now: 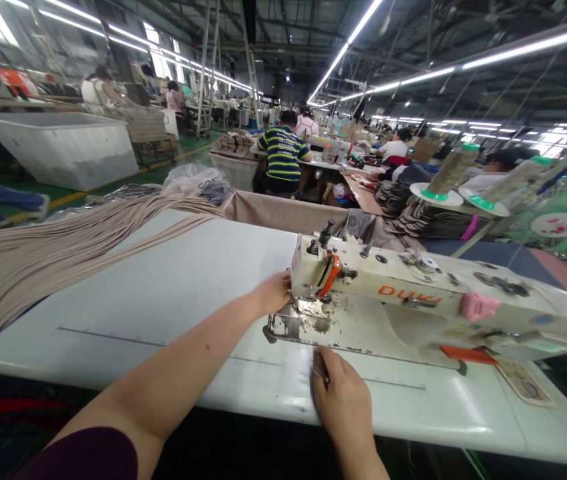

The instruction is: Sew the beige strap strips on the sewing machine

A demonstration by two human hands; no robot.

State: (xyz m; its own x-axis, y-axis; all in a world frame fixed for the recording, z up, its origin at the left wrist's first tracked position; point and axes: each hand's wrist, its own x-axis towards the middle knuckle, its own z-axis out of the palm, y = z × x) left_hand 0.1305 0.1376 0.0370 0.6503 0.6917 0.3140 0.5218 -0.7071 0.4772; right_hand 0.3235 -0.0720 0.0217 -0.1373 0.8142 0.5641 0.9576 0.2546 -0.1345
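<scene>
A white sewing machine [413, 293] with orange lettering lies across the right of the white table [163, 293]. My left hand [274, 292] reaches to the needle end of the machine head, its fingers hidden behind the machine. My right hand [340, 393] rests on the table in front of the metal needle plate [293, 327], fingers curled with a small metal tool pinched between them. A long stack of beige fabric strips [38, 253] lies on the table's left side.
Two thread cones [450, 170] stand on a rack behind the machine. A green fan [566, 223] is at the right. Stacked pieces [413, 217] lie beyond the table. A person in a striped shirt [283, 157] and others sit at rows of stations. A white bin [63, 147] stands at the left.
</scene>
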